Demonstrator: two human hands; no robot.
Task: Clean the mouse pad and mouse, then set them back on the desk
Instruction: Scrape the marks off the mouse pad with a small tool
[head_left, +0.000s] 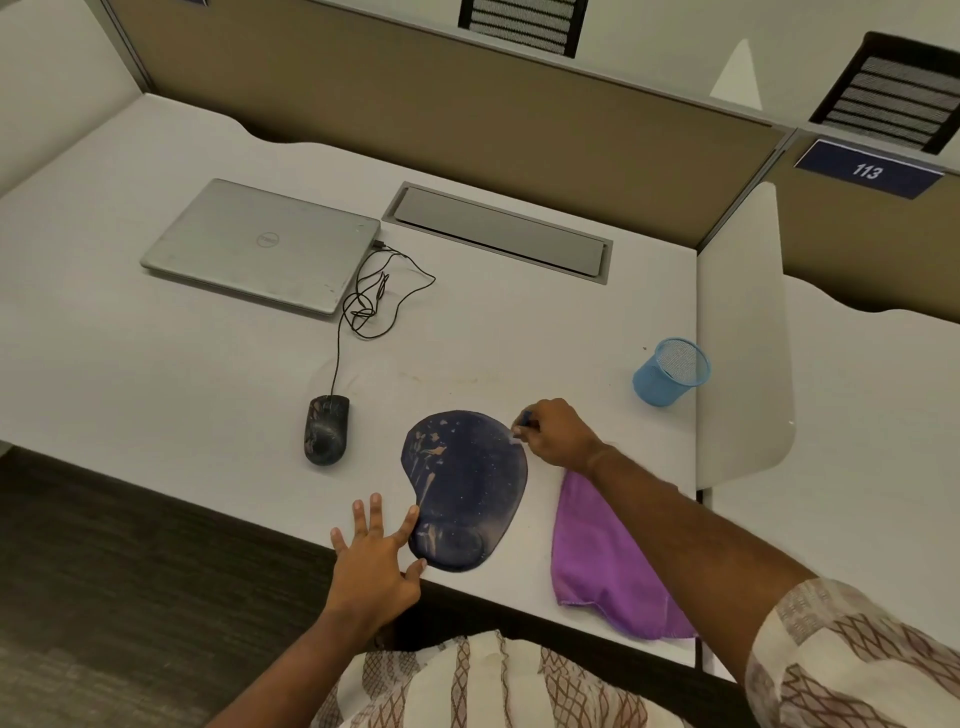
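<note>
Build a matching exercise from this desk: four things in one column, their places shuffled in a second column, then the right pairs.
Things
1. laptop
2. mouse
3. cloth
4. pen cup

Places
A. beside the white divider
B. just right of the mouse pad
C. back left, lid closed
D. left of the mouse pad, its cable running to the laptop

Pairs: 1-C, 2-D, 3-B, 4-A
</note>
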